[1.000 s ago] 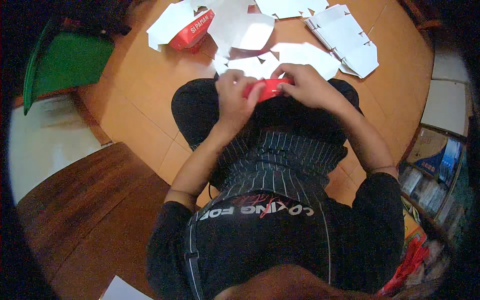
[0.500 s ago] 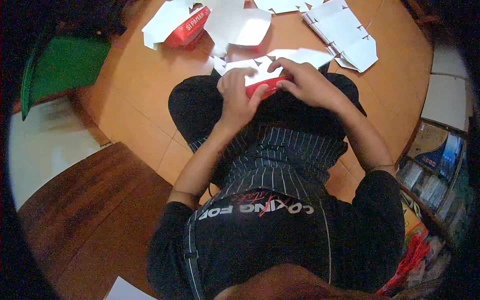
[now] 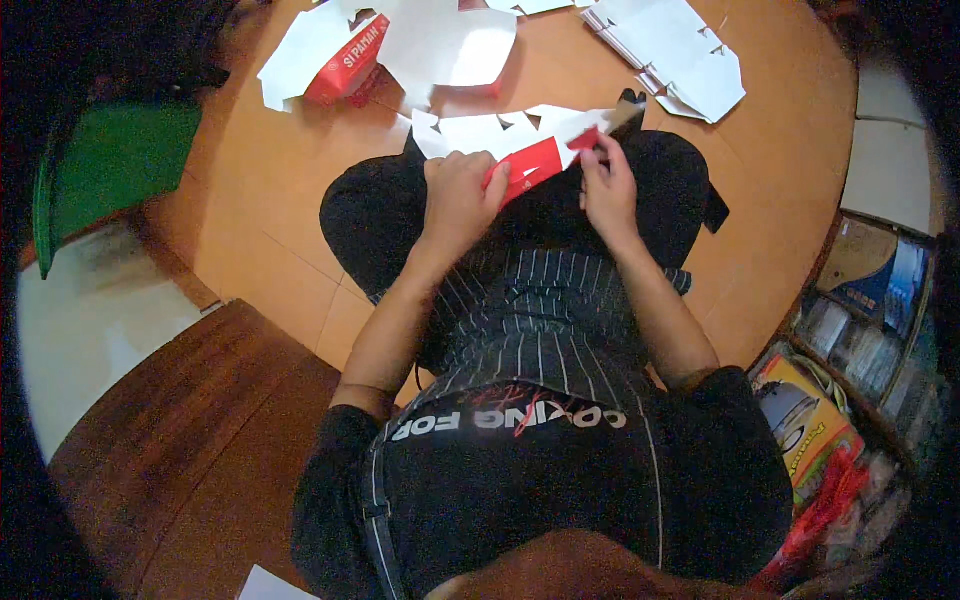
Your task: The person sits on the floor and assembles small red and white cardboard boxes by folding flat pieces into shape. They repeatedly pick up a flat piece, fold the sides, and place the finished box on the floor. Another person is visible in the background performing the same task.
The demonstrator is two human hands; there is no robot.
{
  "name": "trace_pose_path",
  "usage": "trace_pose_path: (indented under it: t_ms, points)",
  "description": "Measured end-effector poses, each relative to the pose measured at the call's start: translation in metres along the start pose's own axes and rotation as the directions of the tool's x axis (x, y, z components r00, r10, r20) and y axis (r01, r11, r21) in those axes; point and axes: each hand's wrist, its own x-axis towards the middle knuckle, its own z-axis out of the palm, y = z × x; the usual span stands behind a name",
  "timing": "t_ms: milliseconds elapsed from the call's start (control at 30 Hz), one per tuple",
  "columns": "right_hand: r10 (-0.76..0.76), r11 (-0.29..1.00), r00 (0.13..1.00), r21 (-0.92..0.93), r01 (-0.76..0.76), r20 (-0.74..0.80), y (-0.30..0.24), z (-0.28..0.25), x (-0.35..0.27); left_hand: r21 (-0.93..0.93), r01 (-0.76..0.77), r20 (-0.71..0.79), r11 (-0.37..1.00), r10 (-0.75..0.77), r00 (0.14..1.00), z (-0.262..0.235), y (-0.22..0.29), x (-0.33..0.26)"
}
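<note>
I sit on the floor with a flat red and white cardboard box blank (image 3: 530,150) held over my lap. My left hand (image 3: 458,195) grips its left red part. Pinching a red flap at the blank's right end is my right hand (image 3: 606,182). The white panels of the blank stick out beyond my hands, away from me. Both forearms come up from my striped apron.
On the orange tile floor (image 3: 260,210) lie a partly folded red and white box (image 3: 335,65), white cardboard sheets (image 3: 450,45) and a stack of flat blanks (image 3: 680,55). A green board (image 3: 105,165) lies left, a wooden surface (image 3: 180,440) lower left, shelves with packages (image 3: 860,330) right.
My hands have moved apart along the box blank, which is now spread wider and flatter. The view has shifted, so the floor items sit higher.
</note>
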Motion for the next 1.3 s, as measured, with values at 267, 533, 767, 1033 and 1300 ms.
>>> trace_pose_path:
  t_ms: [267,533,767,1033,1300]
  points:
    - [-0.567,0.683,0.764,-0.342,0.646,0.31,-0.05,0.001,0.014,0.002,-0.032,0.029,0.999,0.032,0.999,-0.005,0.009,-0.007]
    - [-0.502,0.666,0.739,-0.343,0.662,0.45,-0.052,0.004,0.021,0.005,-0.117,0.003,0.993,0.117,0.993,0.002,0.004,-0.015]
    - [-0.507,0.62,0.606,-0.229,0.751,0.613,-0.061,0.008,0.041,0.033,-0.131,-0.036,0.991,0.133,0.99,-0.002,0.001,-0.018]
    - [-0.534,0.806,0.788,-0.095,0.584,0.308,-0.071,0.033,0.016,-0.133,0.087,-0.22,0.987,-0.115,0.969,-0.016,0.007,-0.013]
    - [-0.816,0.546,0.576,-0.265,0.795,0.044,-0.06,0.053,-0.031,-0.978,0.164,0.198,-0.129,-0.328,0.924,-0.044,0.067,0.033]
